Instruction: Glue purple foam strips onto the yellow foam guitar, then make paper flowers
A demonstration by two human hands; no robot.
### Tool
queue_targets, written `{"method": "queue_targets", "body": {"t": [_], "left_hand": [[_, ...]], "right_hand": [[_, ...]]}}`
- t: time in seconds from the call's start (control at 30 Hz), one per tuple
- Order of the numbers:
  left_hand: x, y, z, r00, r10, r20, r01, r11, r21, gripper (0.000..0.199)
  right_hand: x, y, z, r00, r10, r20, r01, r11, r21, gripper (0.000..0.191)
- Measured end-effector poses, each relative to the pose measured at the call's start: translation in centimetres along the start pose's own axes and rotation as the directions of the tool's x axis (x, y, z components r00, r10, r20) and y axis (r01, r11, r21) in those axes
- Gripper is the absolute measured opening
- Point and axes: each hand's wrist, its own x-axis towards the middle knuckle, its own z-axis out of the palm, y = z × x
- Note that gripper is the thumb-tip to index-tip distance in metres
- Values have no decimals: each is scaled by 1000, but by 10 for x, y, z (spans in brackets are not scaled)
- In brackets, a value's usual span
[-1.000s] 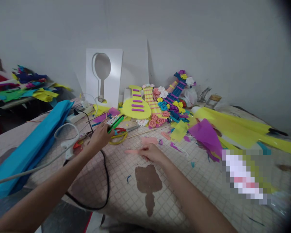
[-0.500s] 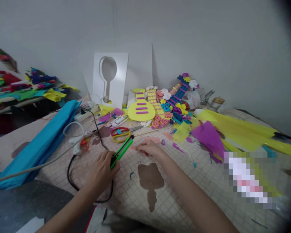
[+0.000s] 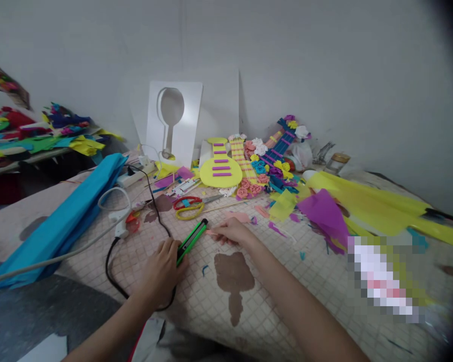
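Note:
My left hand [image 3: 165, 269] is closed round a green and black utility knife [image 3: 192, 242], its front end angled up and to the right above the tabletop. Just right of the knife, my right hand [image 3: 229, 231] pinches a small strip of pink paper [image 3: 210, 232] between its fingertips. Behind both hands lie scissors [image 3: 189, 207] with red and yellow handles. A flat pink paper piece [image 3: 237, 216] rests beyond my right hand. Farther back, a yellow guitar shape [image 3: 221, 172] with purple bars leans among paper flowers [image 3: 249, 187].
A white board [image 3: 173, 120] with a guitar-shaped cutout stands against the wall. Blue paper [image 3: 60, 226] and cables [image 3: 115, 276] lie on the left. Purple paper [image 3: 322, 216] and yellow paper [image 3: 366, 198] spread over the right side of the patterned table [image 3: 283, 301].
The knife in my left hand has lowered and its tip has shifted slightly left. My right hand keeps its pinch on the pink strip, nearly in place.

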Motion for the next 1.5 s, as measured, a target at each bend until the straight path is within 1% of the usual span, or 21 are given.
{"method": "queue_targets", "body": {"t": [0.07,0.13,0.2,0.27,0.37,0.47,0.57,0.67,0.73,0.8,0.83,0.87,0.97,1.0,1.13,1.23,1.27,1.33,1.4,1.43,1.5], "left_hand": [[0,-1,0,1000,8,-3,-8,1000,-4,16],[0,-4,-1,999,27,-27,-27,1000,-16,18],[2,-6,-4,996,51,-70,-54,998,-35,23],[7,-7,-7,990,74,-116,-81,995,-59,27],[19,-1,-15,985,94,-148,-111,988,-107,26],[35,14,-20,976,153,-155,-180,968,-173,23],[53,31,-21,967,211,-142,-241,937,-252,21],[76,46,-17,962,246,-119,-272,900,-340,23],[95,55,-12,954,273,-124,-300,864,-405,32],[113,65,-7,944,314,-107,-324,807,-494,49],[121,70,-4,945,322,-64,-300,767,-568,54],[128,74,-2,946,323,1,-245,718,-652,52],[140,85,3,932,310,186,-33,586,-810,31],[141,88,4,927,305,220,11,564,-826,31],[139,91,7,912,296,282,94,519,-850,41],[135,91,6,900,282,332,197,416,-888,40],[134,90,5,901,264,345,231,381,-895,39],[132,89,3,906,216,363,281,334,-900,38],[130,87,1,911,171,376,312,313,-897,38],[128,86,0,908,159,388,330,299,-895,37],[126,84,1,902,150,405,356,275,-893,35]], "right_hand": [[-3,4,-13,997,-38,-62,34,997,-67,23],[-8,10,-30,982,-100,-163,76,986,-151,23],[-11,17,-46,948,-182,-261,116,962,-249,19],[-12,24,-58,910,-265,-319,149,927,-344,19],[-7,33,-63,875,-356,-328,187,873,-450,32],[2,40,-62,867,-401,-297,219,840,-496,38],[7,43,-64,862,-419,-285,237,830,-504,25],[2,40,-69,852,-420,-314,244,847,-471,14],[-7,36,-73,853,-415,-316,268,869,-417,18],[-20,32,-76,866,-407,-290,303,889,-344,22],[-26,31,-78,873,-403,-275,318,898,-306,25],[-33,30,-80,879,-397,-263,329,905,-269,26],[-46,32,-85,889,-375,-263,338,925,-175,32],[-48,35,-86,890,-367,-271,337,929,-152,34],[-50,48,-85,894,-296,-337,315,949,2,35],[-52,52,-80,893,-213,-395,314,926,210,22],[-54,52,-77,882,-209,-422,336,907,254,23],[-59,51,-72,840,-257,-477,415,872,261,32],[-64,50,-68,806,-352,-475,483,856,186,30],[-67,50,-66,797,-392,-460,504,851,147,28],[-73,49,-62,799,-424,-427,509,854,105,24]]}}
